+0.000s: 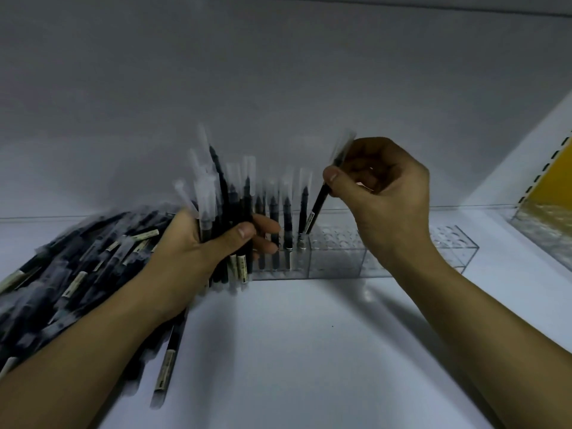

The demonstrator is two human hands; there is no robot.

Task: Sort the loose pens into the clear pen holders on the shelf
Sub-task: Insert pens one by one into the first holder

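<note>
Slanting below right grip [380, 187], pen [316, 212], tip at holder [337, 258]; bundle [226, 196] in left grip [201, 243]

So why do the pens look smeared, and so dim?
Head view: motion blur streaks the bundle of pens in the left hand; the right hand and its pen look sharper; light is dim, with soft arm shadows on the shelf.
</note>
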